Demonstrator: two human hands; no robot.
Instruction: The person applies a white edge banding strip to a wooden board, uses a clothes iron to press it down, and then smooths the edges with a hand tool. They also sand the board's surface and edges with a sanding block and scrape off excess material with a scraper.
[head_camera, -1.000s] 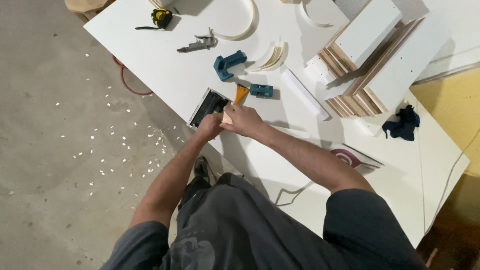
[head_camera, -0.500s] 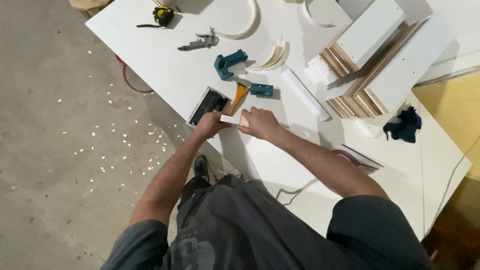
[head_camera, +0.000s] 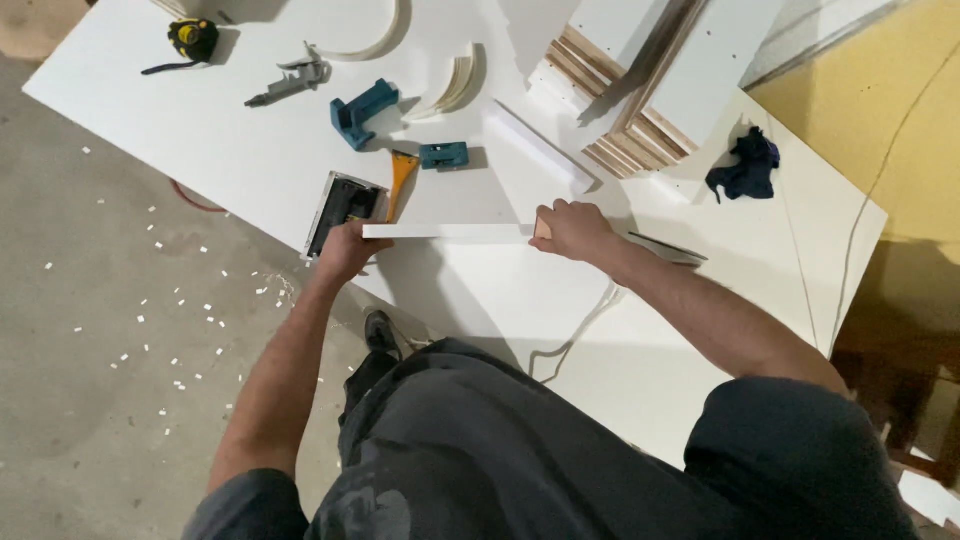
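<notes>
A long narrow white strip (head_camera: 450, 232) lies edge-up across the white table (head_camera: 240, 150). My left hand (head_camera: 348, 250) grips the strip's left end, close to the table's front edge. My right hand (head_camera: 575, 230) is closed around a small tan wooden block (head_camera: 542, 228) pressed against the strip's right end. Just behind my left hand sit a black tool in a white tray (head_camera: 343, 208) and an orange scraper (head_camera: 402, 175).
Two blue clamp blocks (head_camera: 360, 110) (head_camera: 443, 155), a metal tool (head_camera: 295, 80), a yellow-black tape measure (head_camera: 192, 38) and curved white pieces (head_camera: 452, 88) lie further back. Stacked white panels (head_camera: 650, 90), a dark blue cloth (head_camera: 745, 170). White chips litter the concrete floor (head_camera: 120, 330).
My hands were together near the strip's left end. My right hand has since slid the block rightward along the strip to its far end, while my left hand stayed put.
</notes>
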